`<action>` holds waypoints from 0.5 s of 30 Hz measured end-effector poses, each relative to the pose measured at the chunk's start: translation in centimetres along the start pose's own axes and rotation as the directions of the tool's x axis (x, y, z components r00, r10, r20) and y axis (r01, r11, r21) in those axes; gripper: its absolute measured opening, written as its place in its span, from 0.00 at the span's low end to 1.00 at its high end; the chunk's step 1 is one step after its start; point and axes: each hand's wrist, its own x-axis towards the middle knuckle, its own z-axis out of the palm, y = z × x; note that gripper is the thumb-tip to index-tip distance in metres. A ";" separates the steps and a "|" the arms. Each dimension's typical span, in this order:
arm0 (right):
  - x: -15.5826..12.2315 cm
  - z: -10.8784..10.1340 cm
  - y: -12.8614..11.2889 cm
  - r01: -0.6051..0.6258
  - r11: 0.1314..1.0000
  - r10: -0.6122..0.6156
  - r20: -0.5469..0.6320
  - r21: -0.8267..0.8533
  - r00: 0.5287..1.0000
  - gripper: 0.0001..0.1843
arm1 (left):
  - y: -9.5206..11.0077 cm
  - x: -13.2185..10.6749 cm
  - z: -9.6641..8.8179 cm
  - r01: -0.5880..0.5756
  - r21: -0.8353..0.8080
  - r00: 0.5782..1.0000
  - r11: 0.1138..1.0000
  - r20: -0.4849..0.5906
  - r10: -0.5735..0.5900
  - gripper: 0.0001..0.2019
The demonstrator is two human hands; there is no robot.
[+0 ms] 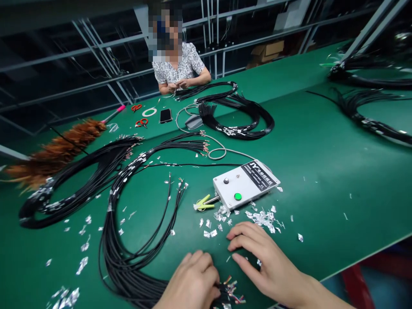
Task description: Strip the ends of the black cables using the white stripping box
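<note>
My left hand (193,279) is closed over the near end of a bundle of black cables (119,240) at the bottom of the view. Stripped, coloured wire ends (233,294) poke out to the right of its fingers. My right hand (265,264) hovers at or just above the table, fingers apart and nothing in them, beside those wire ends. Beyond it lie scraps of foil (264,219). A white control box (246,184) with a green button sits farther back, and a yellow-green clip (204,203) is at its left side.
More coiled black cables lie at left (77,184), far middle (241,124) and right (370,111). A brown feather duster (64,148), red-handled scissors (141,123) and a phone (165,115) lie on the green table (322,180). A person (180,73) sits opposite, hands on cables.
</note>
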 end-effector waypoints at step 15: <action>0.9 0.9 -0.7 -0.055 0.980 0.057 -0.004 0.194 0.998 0.11 | 0.8 0.6 -1.1 0.218 -0.306 0.970 0.927 0.168 -0.173 0.10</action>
